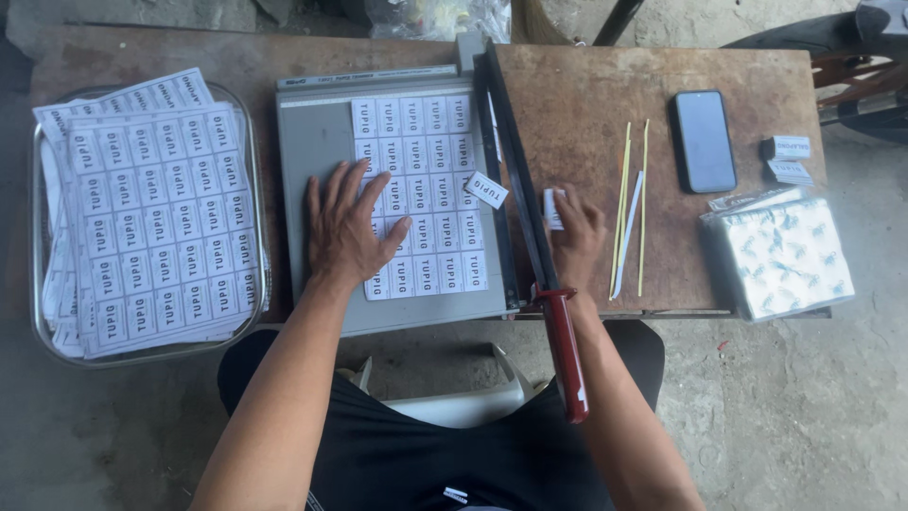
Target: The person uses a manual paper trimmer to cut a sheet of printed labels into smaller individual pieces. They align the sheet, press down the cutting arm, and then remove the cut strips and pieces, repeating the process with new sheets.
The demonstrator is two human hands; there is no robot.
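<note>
Left hand (345, 232) pressing flat, open, steadying label sheet (421, 194) on cutter (322, 142); right hand (574, 232) pinching cut labels (552, 208) right of the blade (515, 161).

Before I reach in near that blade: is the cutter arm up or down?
Down. The cutter arm lies flat along the trimmer's edge, its red handle overhanging the table.

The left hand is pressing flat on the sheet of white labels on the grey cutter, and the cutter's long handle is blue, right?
Not quite. The head view shows the left hand flat on the sheet of white labels on the grey paper cutter, but the cutter's long handle has a red grip, not blue.
</note>
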